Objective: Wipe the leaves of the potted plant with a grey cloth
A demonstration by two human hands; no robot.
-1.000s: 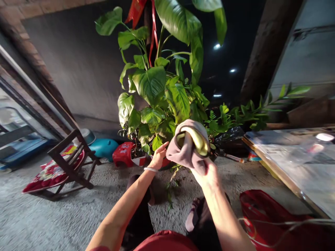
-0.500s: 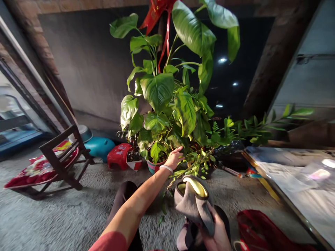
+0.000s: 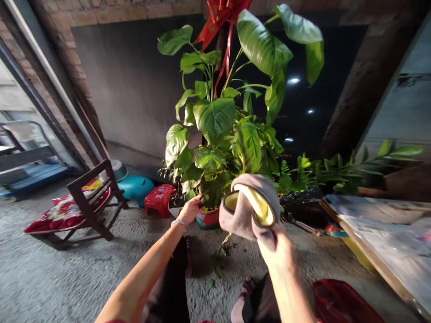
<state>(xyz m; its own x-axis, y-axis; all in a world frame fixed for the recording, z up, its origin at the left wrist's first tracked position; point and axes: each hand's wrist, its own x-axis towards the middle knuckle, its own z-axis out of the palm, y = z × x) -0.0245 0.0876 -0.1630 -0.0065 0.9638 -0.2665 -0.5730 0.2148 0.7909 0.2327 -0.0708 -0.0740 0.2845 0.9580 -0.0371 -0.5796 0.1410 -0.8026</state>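
Note:
A large potted plant (image 3: pixel 215 119) with broad green leaves stands in front of me. My left hand (image 3: pixel 190 211), with a pale bracelet at the wrist, is at its lower left. Its fingers close on the edge of a low, dark green leaf (image 3: pixel 213 190) above the pot (image 3: pixel 207 219). My right hand (image 3: pixel 274 244) grips a soft grey cloth item with yellow lining (image 3: pixel 247 208), lifted in front of the lower leaves. Its dark-edged openings face up; its exact kind is unclear. The cloth hides part of the plant and pot.
A wooden chair (image 3: pixel 90 202) with a red cushion is at left, by a teal object (image 3: pixel 136 188) and a red stool (image 3: pixel 159 199). A covered table (image 3: pixel 377 237) stands at right, with a dark red bag (image 3: pixel 343 300) below. A cut sprig (image 3: pixel 218 260) lies on the floor.
My left hand has moved left from the lower stems to a leaf by the pot. My right hand has raised the grey cloth item up toward the leaves. The view has shifted slightly left.

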